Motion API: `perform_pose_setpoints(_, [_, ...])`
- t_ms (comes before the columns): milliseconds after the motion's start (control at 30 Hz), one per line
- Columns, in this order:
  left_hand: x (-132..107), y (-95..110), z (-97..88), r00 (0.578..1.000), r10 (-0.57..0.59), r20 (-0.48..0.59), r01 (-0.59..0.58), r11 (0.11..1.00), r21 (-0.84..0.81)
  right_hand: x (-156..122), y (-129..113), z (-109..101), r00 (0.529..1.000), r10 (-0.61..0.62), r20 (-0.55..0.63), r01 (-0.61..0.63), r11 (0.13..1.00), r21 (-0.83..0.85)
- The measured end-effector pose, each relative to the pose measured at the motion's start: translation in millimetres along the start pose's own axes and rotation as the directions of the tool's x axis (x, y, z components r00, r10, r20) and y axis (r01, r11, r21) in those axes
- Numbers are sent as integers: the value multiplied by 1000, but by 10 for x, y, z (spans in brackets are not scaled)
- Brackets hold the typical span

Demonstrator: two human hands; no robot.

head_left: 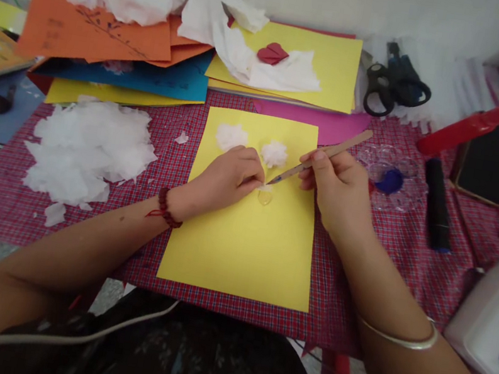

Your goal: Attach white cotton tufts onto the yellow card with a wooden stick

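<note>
A yellow sheet of paper (244,243) lies on the red checked cloth in front of me. Two white fluffy tissue tufts (274,153) are stuck near its top edge. My left hand (227,177) rests on the sheet with fingers pinched on a small white tissue scrap at a wet glue spot (265,197). My right hand (336,185) is closed round a thin wooden stick (326,155), held like a pen. The stick's tip touches the scrap by the glue spot.
A heap of torn white tissue (88,150) lies at the left. Orange, blue and yellow sheets (112,36) are stacked behind, with crumpled tissue and a red paper heart (272,53). Black scissors (394,80), a blue-paint palette (389,180), a black marker (438,206) and a white device (495,317) are on the right.
</note>
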State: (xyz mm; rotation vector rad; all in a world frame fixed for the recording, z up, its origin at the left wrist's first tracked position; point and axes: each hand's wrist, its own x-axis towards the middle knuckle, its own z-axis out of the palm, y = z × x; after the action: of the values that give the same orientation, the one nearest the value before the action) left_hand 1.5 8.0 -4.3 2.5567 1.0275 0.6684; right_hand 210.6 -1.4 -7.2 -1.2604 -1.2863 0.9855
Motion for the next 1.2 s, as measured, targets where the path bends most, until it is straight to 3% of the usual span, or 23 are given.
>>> perform_pose_setpoints(100, [2, -6, 3, 1000, 2, 6, -2, 1000, 4, -13, -34, -2, 1000, 0, 11, 0, 1000, 0])
perform_pose_setpoints(267, [4, -34, 24, 1000, 17, -1, -17, 1000, -5, -18, -92, -49, 995, -22, -100, 19, 999, -27])
perform_pose_setpoints(500, [9, -45, 33, 1000, 20, 4, -20, 1000, -22, -31, -77, -13, 999, 32, -36, -34, 999, -32])
perform_pose_setpoints(967, [-16, -2, -12, 1000, 21, -22, -22, 997, -74, -26, -5, 28, 1000, 4, 29, -2, 998, -57])
perform_pose_setpoints(1200, [-2, -14, 4, 997, 71, 16, -70, 996, -47, -28, -31, 19, 1000, 20, -12, -20, 999, -29])
